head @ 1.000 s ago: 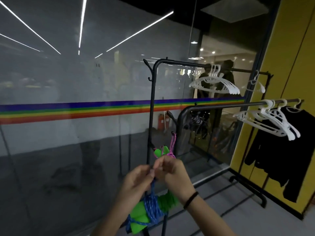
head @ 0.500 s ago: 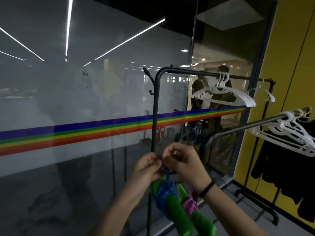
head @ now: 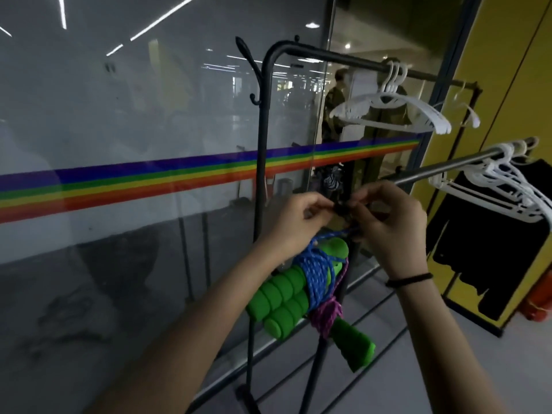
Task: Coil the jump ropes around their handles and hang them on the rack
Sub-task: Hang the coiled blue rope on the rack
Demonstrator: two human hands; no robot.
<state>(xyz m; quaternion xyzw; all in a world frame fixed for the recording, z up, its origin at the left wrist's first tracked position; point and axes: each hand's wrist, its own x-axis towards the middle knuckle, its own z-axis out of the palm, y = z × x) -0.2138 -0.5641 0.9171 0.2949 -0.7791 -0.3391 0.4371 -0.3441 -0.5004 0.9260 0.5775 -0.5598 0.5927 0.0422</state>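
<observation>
Close before your chest, your left hand (head: 298,216) and right hand (head: 394,222) meet fingertip to fingertip. Both have curled fingers and pinch the top end of a blue braided jump rope (head: 316,273) at a small fitting on a black metal clothes rack (head: 260,162). The fitting is too dark to make out. A thin black band (head: 409,278) circles your right wrist.

Just below your hands the blue rope hangs, wound in tight turns around a pair of green ribbed foam handles (head: 280,300) that tilt down to your left. Touching that bundle at its lower right, a purple braided jump rope (head: 327,315) is wrapped around another green foam handle (head: 355,345), which points down to your right.

Further out, the rack's top bar carries white plastic hangers (head: 388,103). To your right a lower grey metal rail (head: 448,170) holds more white hangers (head: 513,189) and a black garment (head: 478,240).

Behind the rack stands a frosted glass wall (head: 119,100) crossed by a horizontal rainbow stripe (head: 149,183), with strip lights reflected in it. A yellow wall panel (head: 513,70) fills the right side. The floor (head: 525,377) is pale grey.
</observation>
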